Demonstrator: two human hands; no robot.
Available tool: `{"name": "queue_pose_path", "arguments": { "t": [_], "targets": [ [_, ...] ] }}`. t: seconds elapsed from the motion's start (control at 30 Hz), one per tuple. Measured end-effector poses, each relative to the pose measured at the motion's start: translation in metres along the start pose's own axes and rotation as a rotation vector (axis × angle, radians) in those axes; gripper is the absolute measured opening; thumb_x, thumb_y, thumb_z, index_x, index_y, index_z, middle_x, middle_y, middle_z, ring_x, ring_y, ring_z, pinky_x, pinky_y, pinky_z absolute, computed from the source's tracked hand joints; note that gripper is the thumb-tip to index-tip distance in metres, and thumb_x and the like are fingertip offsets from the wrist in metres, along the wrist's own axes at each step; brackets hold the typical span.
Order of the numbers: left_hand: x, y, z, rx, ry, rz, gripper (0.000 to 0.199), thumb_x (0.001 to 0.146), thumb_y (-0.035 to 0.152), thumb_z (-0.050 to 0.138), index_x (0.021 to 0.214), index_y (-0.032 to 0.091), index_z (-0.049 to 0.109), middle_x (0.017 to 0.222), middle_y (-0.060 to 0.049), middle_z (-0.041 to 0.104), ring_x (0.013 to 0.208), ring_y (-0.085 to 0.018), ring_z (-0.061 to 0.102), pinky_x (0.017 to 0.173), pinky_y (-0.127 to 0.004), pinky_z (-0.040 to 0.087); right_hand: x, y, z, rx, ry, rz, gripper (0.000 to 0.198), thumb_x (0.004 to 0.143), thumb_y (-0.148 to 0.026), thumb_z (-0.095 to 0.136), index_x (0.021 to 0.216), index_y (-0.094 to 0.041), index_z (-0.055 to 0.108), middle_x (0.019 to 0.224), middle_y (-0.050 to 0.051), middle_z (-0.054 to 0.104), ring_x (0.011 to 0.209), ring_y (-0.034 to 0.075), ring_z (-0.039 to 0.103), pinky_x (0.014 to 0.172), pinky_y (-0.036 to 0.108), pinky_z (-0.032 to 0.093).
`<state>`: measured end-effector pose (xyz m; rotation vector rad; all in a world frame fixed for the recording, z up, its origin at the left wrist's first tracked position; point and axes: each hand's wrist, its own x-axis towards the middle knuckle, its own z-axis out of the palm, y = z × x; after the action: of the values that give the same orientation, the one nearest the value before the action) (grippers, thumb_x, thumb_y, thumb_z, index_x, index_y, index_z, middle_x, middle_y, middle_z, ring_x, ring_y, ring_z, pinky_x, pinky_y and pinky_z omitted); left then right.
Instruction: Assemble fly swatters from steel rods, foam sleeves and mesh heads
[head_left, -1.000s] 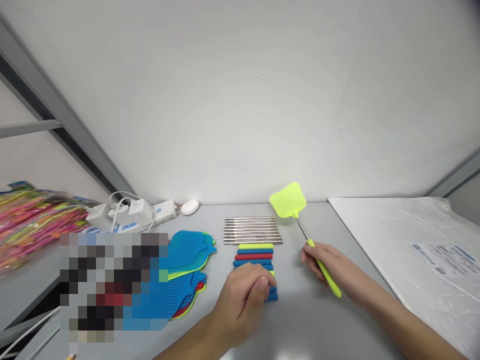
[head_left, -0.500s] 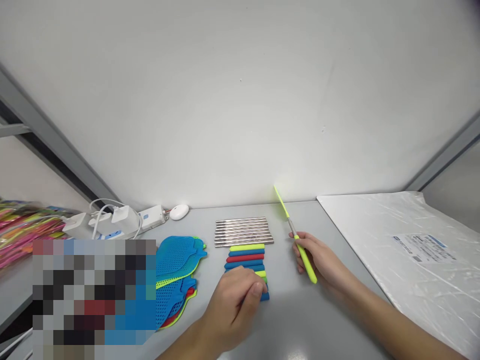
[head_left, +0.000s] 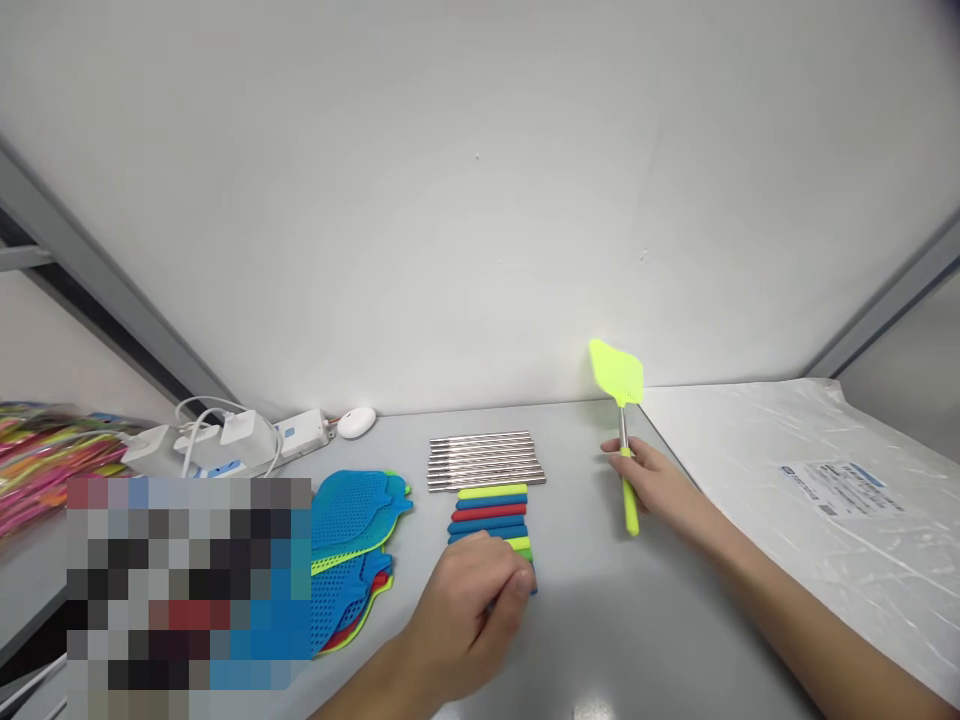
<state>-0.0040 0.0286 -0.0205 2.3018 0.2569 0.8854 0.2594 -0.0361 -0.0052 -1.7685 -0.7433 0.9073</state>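
Observation:
In my right hand [head_left: 646, 478] is a yellow-green fly swatter [head_left: 619, 375], gripped at its handle below a short metal rod. Its flat head points up and away from me, in front of the wall. My left hand [head_left: 480, 610] is closed in a loose fist over the lower end of a row of coloured handles [head_left: 489, 513], yellow, blue, red and green, and covers some of them. Whether anything is inside that fist is hidden. Just behind the handles lie several metal rods [head_left: 486, 461], side by side. Left of them, mesh swatter heads [head_left: 352, 510] overlap in a pile.
A plastic-wrapped white sheet [head_left: 810, 490] with a label covers the right side of the table. At the back left are a power strip [head_left: 300, 432] with chargers and a white rounded case [head_left: 356, 422]. Colourful packaged items [head_left: 60, 460] lie far left. A wall closes off the back.
My right hand has moved right and slightly away with the fly swatter, which has turned from edge-on to show its flat face. My left hand has stayed about where it was.

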Motion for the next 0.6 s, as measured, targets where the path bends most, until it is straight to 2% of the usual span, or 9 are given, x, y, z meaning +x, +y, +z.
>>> {"name": "queue_pose_path", "arguments": {
  "t": [0.07, 0.13, 0.2, 0.27, 0.43, 0.6],
  "targets": [
    [0.0, 0.0, 0.0, 0.004, 0.011, 0.012, 0.026, 0.095, 0.017, 0.038, 0.078, 0.018, 0.058, 0.062, -0.001, 0.055, 0.06, -0.013, 0.048, 0.059, -0.028, 0.031, 0.0, -0.001, -0.004, -0.333, 0.076, -0.083, 0.036, 0.087, -0.04, 0.052, 0.12, -0.024, 0.053, 0.068, -0.004, 0.049, 0.061, 0.017, 0.048, 0.057, 0.027, 0.033],
    [0.0, 0.001, 0.0, 0.008, 0.019, 0.02, 0.025, 0.095, 0.016, 0.039, 0.078, 0.018, 0.058, 0.062, -0.001, 0.055, 0.059, -0.013, 0.047, 0.059, -0.028, 0.031, -0.004, -0.001, -0.004, -0.629, 0.114, -0.135, 0.053, 0.09, -0.038, 0.045, 0.14, -0.022, 0.037, 0.065, -0.003, 0.051, 0.06, 0.019, 0.052, 0.057, 0.028, 0.033],
    [0.001, 0.001, 0.0, 0.012, 0.017, 0.025, 0.025, 0.095, 0.015, 0.039, 0.079, 0.018, 0.058, 0.063, -0.001, 0.055, 0.059, -0.013, 0.047, 0.059, -0.028, 0.031, -0.008, -0.001, -0.002, -0.774, 0.091, -0.139, 0.067, 0.093, -0.037, 0.04, 0.152, -0.019, 0.014, 0.061, -0.004, 0.05, 0.057, 0.02, 0.053, 0.054, 0.028, 0.03],
    [0.001, 0.001, 0.0, 0.015, 0.006, 0.031, 0.025, 0.095, 0.015, 0.038, 0.079, 0.018, 0.058, 0.063, -0.001, 0.056, 0.059, -0.013, 0.047, 0.059, -0.029, 0.031, -0.01, 0.001, -0.001, -0.883, 0.034, -0.122, 0.071, 0.095, -0.036, 0.036, 0.154, -0.017, 0.002, 0.06, -0.004, 0.05, 0.054, 0.02, 0.053, 0.051, 0.027, 0.027],
    [0.001, 0.0, 0.0, 0.026, 0.008, 0.033, 0.025, 0.095, 0.015, 0.039, 0.08, 0.018, 0.058, 0.064, -0.001, 0.057, 0.06, -0.013, 0.049, 0.059, -0.028, 0.032, -0.006, 0.005, -0.001, -1.114, -0.091, -0.087, 0.067, 0.095, -0.031, 0.034, 0.155, -0.013, 0.01, 0.071, 0.004, 0.058, 0.061, 0.021, 0.057, 0.052, 0.028, 0.027],
    [0.002, 0.001, -0.002, 0.044, 0.027, 0.043, 0.027, 0.096, 0.018, 0.038, 0.079, 0.018, 0.059, 0.061, -0.002, 0.056, 0.058, -0.014, 0.049, 0.058, -0.028, 0.035, -0.005, 0.008, -0.002, -1.165, -0.122, -0.085, 0.063, 0.095, -0.03, 0.033, 0.154, -0.015, 0.017, 0.072, 0.006, 0.062, 0.063, 0.023, 0.058, 0.054, 0.029, 0.029]
  ]
}}
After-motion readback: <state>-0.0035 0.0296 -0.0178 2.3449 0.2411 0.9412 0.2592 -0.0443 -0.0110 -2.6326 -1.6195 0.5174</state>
